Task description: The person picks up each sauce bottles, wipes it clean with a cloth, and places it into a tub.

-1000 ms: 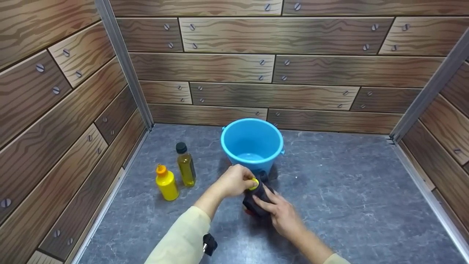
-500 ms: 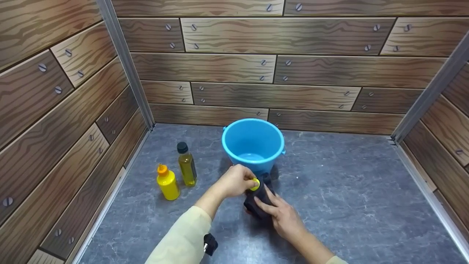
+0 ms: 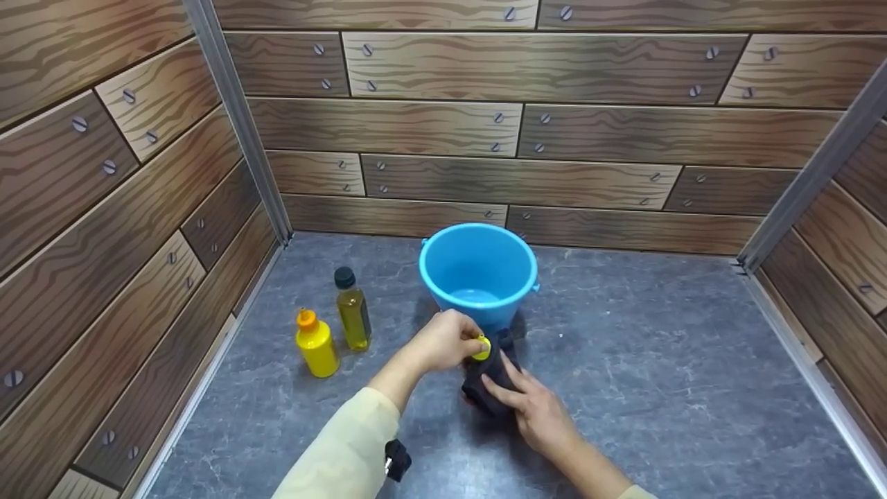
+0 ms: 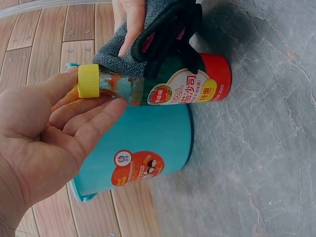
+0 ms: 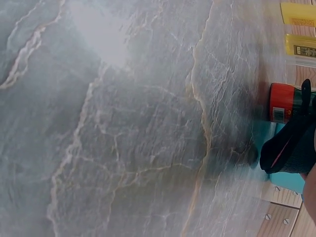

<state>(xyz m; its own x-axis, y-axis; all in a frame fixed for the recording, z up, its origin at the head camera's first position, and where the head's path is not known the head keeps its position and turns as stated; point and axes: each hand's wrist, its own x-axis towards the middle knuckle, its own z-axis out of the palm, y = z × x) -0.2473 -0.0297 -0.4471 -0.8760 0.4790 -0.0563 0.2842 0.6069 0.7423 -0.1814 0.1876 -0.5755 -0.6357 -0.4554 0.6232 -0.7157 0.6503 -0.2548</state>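
A ketchup bottle (image 4: 197,81) with a red base stands upright in front of the blue bucket. Its yellow cap (image 3: 482,348) is pinched between the thumb and fingers of my left hand (image 3: 443,341), which reaches in from the left; the cap sits on the bottle's neck. A dark grey cloth (image 4: 126,52) is wrapped against the bottle's side. My right hand (image 3: 542,410) grips the bottle through this cloth (image 3: 485,391), its fingers spread over it. In the head view the cloth and hands hide most of the bottle. The right wrist view catches only a sliver of the hand.
Right behind the bottle stands a light blue bucket (image 3: 478,305). To the left are a yellow squeeze bottle (image 3: 319,350) with an orange cap and an oil bottle (image 3: 355,319) with a dark cap. Wood-patterned walls (image 3: 443,125) enclose the grey marbled surface (image 3: 679,360).
Both hands keep their hold on the cap and the cloth in almost the same place. The cloth and bottle have shifted only slightly under them.
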